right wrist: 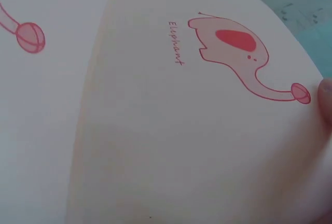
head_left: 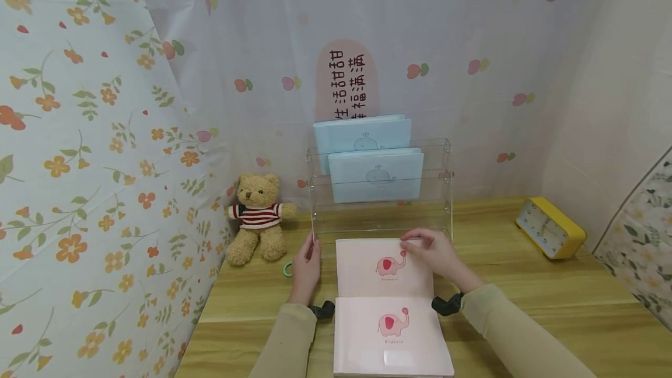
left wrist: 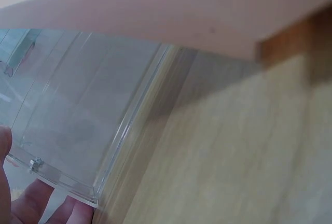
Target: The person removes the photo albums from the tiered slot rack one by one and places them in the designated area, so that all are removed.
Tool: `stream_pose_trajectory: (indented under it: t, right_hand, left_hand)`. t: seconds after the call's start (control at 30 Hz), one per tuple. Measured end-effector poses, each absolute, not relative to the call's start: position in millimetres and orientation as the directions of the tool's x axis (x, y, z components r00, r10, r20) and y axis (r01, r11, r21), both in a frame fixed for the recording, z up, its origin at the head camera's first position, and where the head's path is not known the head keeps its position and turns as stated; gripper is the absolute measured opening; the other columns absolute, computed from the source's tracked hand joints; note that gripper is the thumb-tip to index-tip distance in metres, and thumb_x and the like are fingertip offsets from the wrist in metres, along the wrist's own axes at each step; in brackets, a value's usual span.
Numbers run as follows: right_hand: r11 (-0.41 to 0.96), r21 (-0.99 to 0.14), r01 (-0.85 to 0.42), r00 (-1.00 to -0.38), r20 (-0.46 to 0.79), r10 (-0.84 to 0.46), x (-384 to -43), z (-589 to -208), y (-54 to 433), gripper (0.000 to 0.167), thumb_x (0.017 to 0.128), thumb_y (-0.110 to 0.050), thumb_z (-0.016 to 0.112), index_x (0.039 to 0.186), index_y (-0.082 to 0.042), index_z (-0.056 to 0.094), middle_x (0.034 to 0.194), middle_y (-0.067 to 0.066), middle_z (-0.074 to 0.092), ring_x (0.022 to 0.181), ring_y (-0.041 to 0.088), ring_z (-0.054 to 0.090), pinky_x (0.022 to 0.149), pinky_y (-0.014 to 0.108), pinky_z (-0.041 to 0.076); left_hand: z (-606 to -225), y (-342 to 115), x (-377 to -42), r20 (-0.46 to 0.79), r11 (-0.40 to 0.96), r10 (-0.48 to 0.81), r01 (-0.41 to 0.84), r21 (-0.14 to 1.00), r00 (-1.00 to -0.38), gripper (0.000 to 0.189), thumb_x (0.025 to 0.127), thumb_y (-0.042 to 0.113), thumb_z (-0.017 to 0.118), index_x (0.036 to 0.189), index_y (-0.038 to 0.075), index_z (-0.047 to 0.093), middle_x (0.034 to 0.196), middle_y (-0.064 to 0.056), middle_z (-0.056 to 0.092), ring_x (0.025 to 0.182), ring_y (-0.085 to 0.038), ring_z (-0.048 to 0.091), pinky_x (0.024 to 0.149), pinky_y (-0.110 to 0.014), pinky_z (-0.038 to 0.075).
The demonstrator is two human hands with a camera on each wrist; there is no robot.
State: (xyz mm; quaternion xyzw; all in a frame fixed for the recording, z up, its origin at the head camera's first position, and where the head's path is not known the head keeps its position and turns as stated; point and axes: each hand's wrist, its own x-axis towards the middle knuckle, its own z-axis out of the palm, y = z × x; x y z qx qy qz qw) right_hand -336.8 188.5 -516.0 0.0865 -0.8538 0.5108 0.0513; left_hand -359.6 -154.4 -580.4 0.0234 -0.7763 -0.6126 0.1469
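A clear acrylic display rack [head_left: 313, 206] with stepped tiers stands on the wooden table. My left hand [head_left: 305, 270] grips its lower left side, the fingers [left wrist: 32, 200] curled around the edge in the left wrist view. My right hand [head_left: 433, 252] pinches the top right corner of a pink booklet [head_left: 357, 270] printed with an elephant, raised in front of the rack. Below it lies a second pink elephant booklet [head_left: 357, 337]. Two light blue booklets with a whale drawing stand in the rack, one on an upper tier [head_left: 336, 133], the other one tier lower [head_left: 352, 185].
A teddy bear [head_left: 259, 214] in a striped shirt sits left of the rack. Beside my left hand lies a small green ring [head_left: 287, 269]. At the right stands a yellow clock [head_left: 551, 228]. Patterned cloth [head_left: 252, 34] hangs behind the table [head_left: 514, 319].
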Motion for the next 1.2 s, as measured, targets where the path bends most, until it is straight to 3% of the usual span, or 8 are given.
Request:
stream_pose_trajectory:
  t: [0.13, 0.43, 0.7, 0.9, 1.2]
  right_hand:
    - [0.486, -0.852, -0.192, -0.981, 0.162, -0.104, -337, -520, 189, 0.016, 0.100, -0.026, 0.084, 0.111, -0.015, 0.085, 0.122, 0.015, 0.075, 0.102, 0.026, 0.055, 0.074, 0.031, 0.044]
    - [0.482, -0.864, -0.147, -0.988, 0.108, -0.108, -336, -534, 191, 0.018, 0.096, -0.021, 0.088, 0.113, -0.014, 0.086, 0.116, 0.014, 0.080, 0.086, 0.021, 0.066, 0.063, 0.026, 0.054]
    - [0.506, -0.835, -0.218, -0.976, 0.173, -0.135, -337, -547, 191, 0.018, 0.094, -0.018, 0.090, 0.111, -0.012, 0.088, 0.118, 0.015, 0.083, 0.099, 0.020, 0.072, 0.075, 0.023, 0.058]
    - [0.537, -0.826, -0.173, -0.985, 0.137, -0.107, -339, -557, 190, 0.017, 0.096, -0.022, 0.088, 0.112, -0.019, 0.087, 0.120, 0.009, 0.083, 0.110, 0.026, 0.071, 0.088, 0.029, 0.055]
    - [0.531, -0.829, -0.173, -0.985, 0.155, -0.080, -338, -575, 190, 0.010, 0.096, -0.019, 0.087, 0.106, -0.014, 0.087, 0.112, 0.009, 0.084, 0.102, 0.020, 0.071, 0.082, 0.022, 0.054]
  left_hand:
    - [-581, -155, -360, 0.203, 0.251, -0.218, 0.147, 0.957, -0.955, 0.050, 0.116, 0.031, 0.061, 0.164, 0.021, 0.054, 0.157, -0.010, 0.066, 0.135, -0.033, 0.069, 0.109, -0.052, 0.058]
    - [-584, -156, -360, 0.199, 0.262, -0.220, 0.139, 0.955, -0.955, 0.051, 0.116, 0.035, 0.060, 0.165, 0.024, 0.054, 0.157, -0.011, 0.066, 0.136, -0.034, 0.068, 0.111, -0.056, 0.058]
    - [-580, -156, -358, 0.181, 0.246, -0.214, 0.127, 0.961, -0.960, 0.052, 0.116, 0.035, 0.059, 0.166, 0.024, 0.052, 0.158, -0.011, 0.066, 0.137, -0.034, 0.068, 0.111, -0.056, 0.057]
    - [-580, -156, -358, 0.173, 0.248, -0.215, 0.118, 0.961, -0.961, 0.052, 0.116, 0.034, 0.059, 0.167, 0.023, 0.050, 0.161, -0.011, 0.063, 0.140, -0.035, 0.066, 0.114, -0.057, 0.056]
    - [-580, -155, -358, 0.182, 0.248, -0.205, 0.129, 0.960, -0.962, 0.052, 0.116, 0.035, 0.059, 0.166, 0.022, 0.052, 0.160, -0.012, 0.064, 0.140, -0.036, 0.066, 0.115, -0.058, 0.055]
